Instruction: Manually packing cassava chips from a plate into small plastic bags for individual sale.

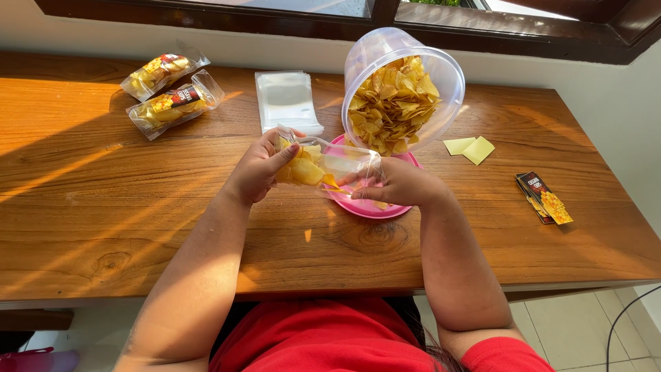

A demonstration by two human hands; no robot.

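Left hand: grip pinching clear bag of chips, frame centre.
Right hand: grip pinching bag mouth.
Risk: tilted tub over pink plate may spill chips onto counter.

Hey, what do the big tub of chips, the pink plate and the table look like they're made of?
Tub: clear plastic, chips visible through it.
Pink plate: probably plastic, smooth, glossy.
Table: wood, with grain and knots, slight sheen.
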